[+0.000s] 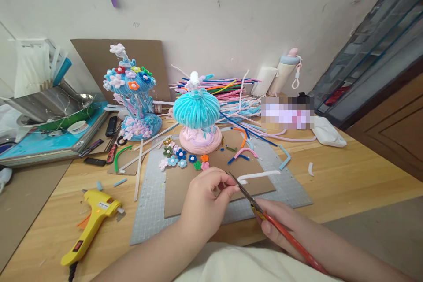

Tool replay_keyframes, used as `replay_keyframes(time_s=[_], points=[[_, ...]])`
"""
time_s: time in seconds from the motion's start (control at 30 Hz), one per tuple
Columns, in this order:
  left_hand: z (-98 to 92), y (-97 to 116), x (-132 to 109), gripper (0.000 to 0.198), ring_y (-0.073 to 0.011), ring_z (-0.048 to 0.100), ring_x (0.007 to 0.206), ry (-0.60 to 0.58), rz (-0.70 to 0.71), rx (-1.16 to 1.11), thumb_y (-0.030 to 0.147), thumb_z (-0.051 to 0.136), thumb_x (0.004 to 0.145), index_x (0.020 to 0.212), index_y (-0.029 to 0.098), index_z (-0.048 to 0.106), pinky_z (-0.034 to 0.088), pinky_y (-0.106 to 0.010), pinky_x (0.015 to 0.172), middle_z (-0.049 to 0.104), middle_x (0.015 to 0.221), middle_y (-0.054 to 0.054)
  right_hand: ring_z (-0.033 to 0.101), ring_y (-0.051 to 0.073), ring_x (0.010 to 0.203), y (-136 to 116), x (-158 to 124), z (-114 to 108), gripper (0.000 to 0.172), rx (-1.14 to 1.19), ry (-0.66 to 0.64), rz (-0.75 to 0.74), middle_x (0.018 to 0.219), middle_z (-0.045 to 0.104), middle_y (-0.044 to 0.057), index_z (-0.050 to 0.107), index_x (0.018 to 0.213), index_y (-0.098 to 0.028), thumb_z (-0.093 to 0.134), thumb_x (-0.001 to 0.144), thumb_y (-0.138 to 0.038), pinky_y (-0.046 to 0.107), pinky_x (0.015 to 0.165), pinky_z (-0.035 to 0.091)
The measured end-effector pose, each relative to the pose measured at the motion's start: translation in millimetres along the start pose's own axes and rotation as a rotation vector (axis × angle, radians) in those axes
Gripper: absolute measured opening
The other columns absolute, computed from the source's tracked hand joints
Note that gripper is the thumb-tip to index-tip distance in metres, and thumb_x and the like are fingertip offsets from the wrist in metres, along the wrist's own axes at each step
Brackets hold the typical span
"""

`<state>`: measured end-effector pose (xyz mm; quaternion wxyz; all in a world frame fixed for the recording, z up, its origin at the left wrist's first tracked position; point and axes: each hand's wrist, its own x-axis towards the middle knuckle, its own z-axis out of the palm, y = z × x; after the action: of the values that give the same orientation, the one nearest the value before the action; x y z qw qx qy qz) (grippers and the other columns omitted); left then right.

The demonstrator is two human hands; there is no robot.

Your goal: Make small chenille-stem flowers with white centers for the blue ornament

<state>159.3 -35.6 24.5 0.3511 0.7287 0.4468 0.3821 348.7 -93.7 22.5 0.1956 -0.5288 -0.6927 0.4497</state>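
My left hand (209, 196) is closed in a pinch at the fingertips, at the near end of a white pipe cleaner (262, 175) that stretches off to the right. The exact point of grip is partly hidden by the blades. In my right hand (277, 224) are red-handled scissors (287, 233), their slim dark blades reaching up beside my left fingertips. Beneath lies a sheet of brown cardboard (180, 196) on a grey cutting mat (148, 211). Small fuzzy flowers (180, 154) sit beyond my left hand. Behind them stands a turquoise domed pipe-cleaner piece (196, 110) on a pink base.
A yellow glue gun (99, 211) lies at the left. A taller blue flower-covered piece (130, 81) stands behind it, near a metal bowl (36, 108). Bundled pipe cleaners (211, 88) lie along the wall. At right are a bottle (286, 72) and a tissue pack (328, 132).
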Motion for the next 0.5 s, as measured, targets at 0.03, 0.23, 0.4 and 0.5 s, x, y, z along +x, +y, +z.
replay_keyframes(time_s=[0.03,0.23,0.4,0.5], points=[[-0.1,0.0,0.5,0.008,-0.0111,0.049,0.062,0.000,-0.005,0.001,0.012,0.063,0.073,0.070,0.019,0.062,0.039,-0.022,0.059,0.061,0.070,0.001,0.050,0.017,0.064,1.1,0.4,1.6,0.038,0.025,0.007,0.002,0.066,0.054,0.002,0.059,0.081,-0.019,0.046,0.083,-0.055,0.027,0.066,0.047],[-0.2,-1.3,3.5,0.008,-0.0112,0.050,0.062,0.009,-0.009,0.021,0.012,0.063,0.074,0.069,0.019,0.061,0.039,-0.023,0.059,0.060,0.068,0.002,0.045,0.014,0.059,6.1,0.6,5.2,0.043,0.162,-0.023,0.049,0.063,0.050,0.000,0.056,0.073,-0.018,0.046,0.081,-0.058,0.023,0.056,0.041],[3.8,-5.5,5.5,0.010,-0.0122,0.053,0.070,-0.021,0.080,0.058,0.010,0.058,0.077,0.074,0.019,0.060,0.040,-0.023,0.064,0.059,0.076,0.001,0.040,0.010,0.054,-0.3,2.5,1.6,0.045,0.223,-0.098,0.114,0.063,0.044,-0.003,0.047,0.072,-0.017,0.044,0.082,-0.061,0.019,0.048,0.035],[7.7,-7.0,12.0,0.011,-0.0143,0.053,0.076,-0.046,0.127,0.125,0.010,0.056,0.078,0.077,0.020,0.060,0.040,-0.024,0.067,0.059,0.080,-0.001,0.038,0.009,0.047,3.2,6.0,4.7,0.051,0.251,-0.126,0.203,0.056,0.041,-0.004,0.041,0.071,-0.019,0.036,0.080,-0.069,0.019,0.042,0.032]])
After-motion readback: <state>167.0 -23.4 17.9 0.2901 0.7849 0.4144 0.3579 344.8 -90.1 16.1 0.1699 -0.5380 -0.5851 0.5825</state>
